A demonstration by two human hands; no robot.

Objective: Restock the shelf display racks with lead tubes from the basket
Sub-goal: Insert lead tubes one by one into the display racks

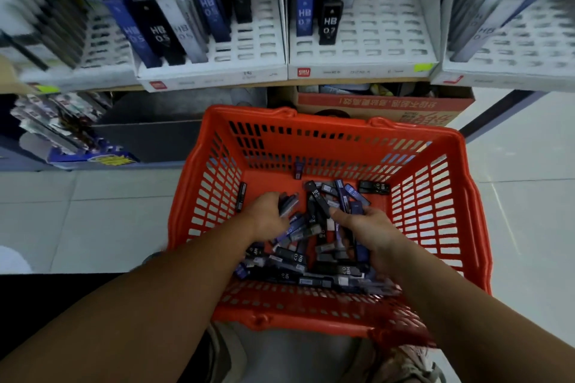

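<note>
Left hand point(267, 217) grips tubes point(288, 203) (in basket point(339, 146)).

one basket point(311, 146), four racks point(214, 79), many lead tubes point(314, 258)

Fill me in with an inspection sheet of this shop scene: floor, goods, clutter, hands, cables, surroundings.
Surface: pale tiled floor.
Job's things: red basket holds a loose pile of lead tubes. The HB 0.5 rack is partly filled; the HB 0.7 rack has mostly empty slots.
Clutter: open cardboard box under the shelf; blurred packets at lower left.
Hands: left hand grips a few tubes; right hand curls round tubes in the pile.
Cables: nothing seen.
Surroundings: more racks on either side, too blurred to read.
</note>
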